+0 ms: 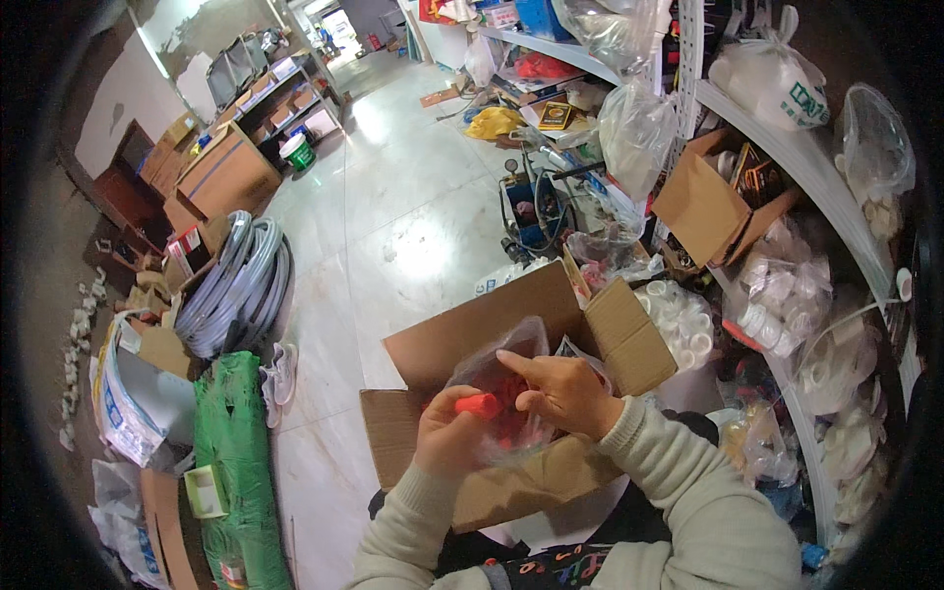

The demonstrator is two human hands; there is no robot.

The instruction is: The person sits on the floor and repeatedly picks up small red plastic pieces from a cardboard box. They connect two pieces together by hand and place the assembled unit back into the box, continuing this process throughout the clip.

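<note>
My left hand (444,433) is closed on a short red cylindrical piece (477,405), which looks like plastic; its exact kind does not show. To the right, my right hand (570,391) is at the mouth of a clear plastic bag (528,339), index finger stretched out and thumb apart from it. Whether its other fingers touch the bag is hidden. Inside the bag lie more red pieces (506,391), partly covered by my hands. The bag sits in an open cardboard box (536,489) in front of my body, its flaps folded outward.
Metal shelving (787,147) on the right holds bags of white fittings and an open carton (703,202). A blue machine with a gauge (536,206) stands beyond the box. On the left lie coiled grey hose (236,285), a long green wrapped bundle (236,452) and white shoes (280,379).
</note>
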